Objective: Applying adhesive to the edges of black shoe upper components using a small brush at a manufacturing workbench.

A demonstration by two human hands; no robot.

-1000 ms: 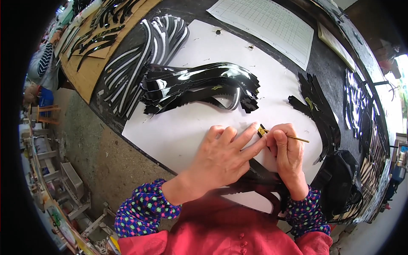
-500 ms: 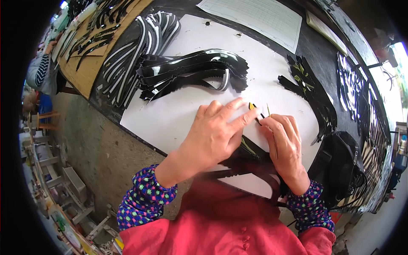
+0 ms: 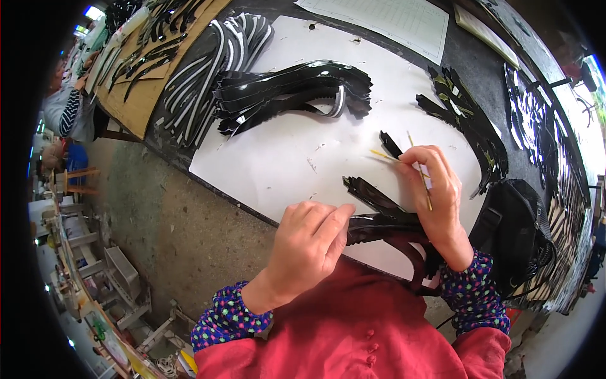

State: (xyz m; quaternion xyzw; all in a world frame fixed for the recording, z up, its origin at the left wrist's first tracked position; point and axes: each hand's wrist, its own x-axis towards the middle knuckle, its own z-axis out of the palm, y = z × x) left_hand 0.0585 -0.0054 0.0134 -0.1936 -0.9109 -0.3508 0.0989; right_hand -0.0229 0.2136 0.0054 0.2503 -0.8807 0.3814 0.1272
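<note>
My right hand (image 3: 435, 186) is closed above the white board (image 3: 284, 167). A thin yellowish stick (image 3: 429, 201) runs across its fingers, and a short yellow-tipped piece (image 3: 382, 155) pokes out from the fingertips. A glossy black strip (image 3: 391, 144) reaches up beside those fingertips, partly hidden by them. My left hand (image 3: 312, 243) is curled, thumb and forefinger together, at the left end of glossy black strips (image 3: 385, 228) by the board's near edge. What it pinches, if anything, is hidden. More black strips with zigzag-cut ends (image 3: 372, 194) lie between the hands.
A stack of black curved strips (image 3: 297, 79) lies on the board, beside striped grey-and-white strips (image 3: 208, 82). Further strips (image 3: 467, 120) lie at right, near a black bag (image 3: 514, 234). A printed sheet (image 3: 385, 25) is at the back. Another person's striped sleeve (image 3: 71, 114) shows far left.
My left hand has moved down and toward me, away from the right fingertips, to the near black strips. The right hand has shifted slightly up and right, still holding the thin stick.
</note>
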